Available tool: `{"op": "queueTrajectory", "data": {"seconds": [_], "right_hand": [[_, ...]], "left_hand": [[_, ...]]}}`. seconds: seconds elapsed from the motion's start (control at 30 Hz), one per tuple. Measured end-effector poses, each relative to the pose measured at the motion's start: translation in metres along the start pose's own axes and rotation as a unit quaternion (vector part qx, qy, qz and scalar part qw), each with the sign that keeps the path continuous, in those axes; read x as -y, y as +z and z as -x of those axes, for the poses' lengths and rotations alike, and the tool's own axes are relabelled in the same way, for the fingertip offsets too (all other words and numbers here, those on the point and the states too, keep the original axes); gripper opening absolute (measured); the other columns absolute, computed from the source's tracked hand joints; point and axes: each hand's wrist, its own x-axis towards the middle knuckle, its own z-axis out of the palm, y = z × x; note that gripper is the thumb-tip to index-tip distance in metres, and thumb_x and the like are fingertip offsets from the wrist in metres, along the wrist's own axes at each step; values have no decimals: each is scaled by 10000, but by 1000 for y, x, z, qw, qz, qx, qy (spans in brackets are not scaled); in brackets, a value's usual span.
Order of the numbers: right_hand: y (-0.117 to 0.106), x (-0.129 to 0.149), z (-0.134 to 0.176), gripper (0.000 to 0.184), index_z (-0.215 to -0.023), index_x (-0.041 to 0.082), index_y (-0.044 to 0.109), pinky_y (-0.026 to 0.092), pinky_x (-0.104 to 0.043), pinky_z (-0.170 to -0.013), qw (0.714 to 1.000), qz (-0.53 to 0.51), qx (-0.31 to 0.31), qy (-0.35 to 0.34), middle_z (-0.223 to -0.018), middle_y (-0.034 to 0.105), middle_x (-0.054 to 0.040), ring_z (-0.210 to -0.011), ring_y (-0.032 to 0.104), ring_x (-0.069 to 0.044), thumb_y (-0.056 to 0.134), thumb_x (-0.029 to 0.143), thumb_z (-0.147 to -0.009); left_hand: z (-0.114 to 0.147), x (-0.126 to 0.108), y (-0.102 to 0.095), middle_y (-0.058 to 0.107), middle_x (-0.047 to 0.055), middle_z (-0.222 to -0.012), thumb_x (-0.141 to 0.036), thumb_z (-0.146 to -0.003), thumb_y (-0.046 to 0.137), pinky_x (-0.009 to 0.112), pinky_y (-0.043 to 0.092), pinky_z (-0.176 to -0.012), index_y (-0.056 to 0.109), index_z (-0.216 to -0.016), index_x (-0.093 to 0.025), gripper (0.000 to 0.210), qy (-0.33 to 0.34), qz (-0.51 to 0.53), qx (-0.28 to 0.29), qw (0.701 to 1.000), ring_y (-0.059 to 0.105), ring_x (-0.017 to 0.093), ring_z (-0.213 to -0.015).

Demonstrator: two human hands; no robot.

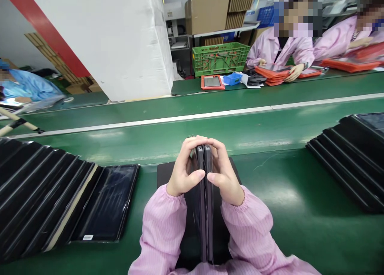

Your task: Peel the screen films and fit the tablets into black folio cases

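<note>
The left hand (184, 175) and right hand (224, 175) grasp two tablets (207, 215) on edge, side by side between the palms, thumbs against the near edges, fingers curled around the far end. A black mat (163, 175) lies beneath the two tablets. Left of them, one flat tablet (105, 203) bears a white label (87, 238), its print too small to read, beside a leaning row (45, 195). Right of them, well apart, leans another stack (349, 159). Beyond them stands a green crate (222, 59).
</note>
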Motion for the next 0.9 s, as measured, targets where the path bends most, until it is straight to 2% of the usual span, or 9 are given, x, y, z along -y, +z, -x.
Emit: {"op": "queueTrajectory", "data": {"seconds": [0.2,0.37,0.63,0.77,0.9], "right_hand": [[-1,0,0,572,-1353,304,423,192,-535,-1227,1000,2,10,4,-1491,388,-67,-1453,303,-295,664,439,-852],[0,1,0,572,-1355,313,424,199,-538,-1221,1000,15,26,-2,-1482,390,-65,-1447,305,-292,664,465,-858],[-2,1,-1,577,-1335,322,436,259,-554,-1186,1000,-1,17,15,-1477,389,-69,-1433,323,-308,687,468,-837],[-4,2,-1,595,-1342,323,421,231,-536,-1202,999,-4,35,14,-1483,378,-67,-1434,324,-295,691,478,-835],[-4,0,-2,579,-1332,315,416,232,-538,-1200,999,-12,32,14,-1472,385,-74,-1443,312,-294,685,461,-840]], "left_hand": [[0,-1,0,524,83,-1252,-595,-762,646,492,327,-1106,531,-1320,-257,662,-6,13,20,1000,451,306,-1226],[-2,-6,3,516,76,-1164,-578,-747,661,470,390,-1038,551,-1235,-247,599,-2,40,-4,999,478,282,-1150],[-1,-5,6,490,76,-1179,-587,-770,624,495,362,-1048,518,-1246,-257,589,-12,32,8,999,445,289,-1166],[-1,-5,6,470,76,-1189,-596,-776,613,502,348,-1057,499,-1273,-259,611,-7,20,22,1000,434,291,-1173],[-1,-5,7,463,70,-1174,-599,-760,631,503,360,-1043,504,-1252,-265,608,-16,29,9,999,437,293,-1165]]}}
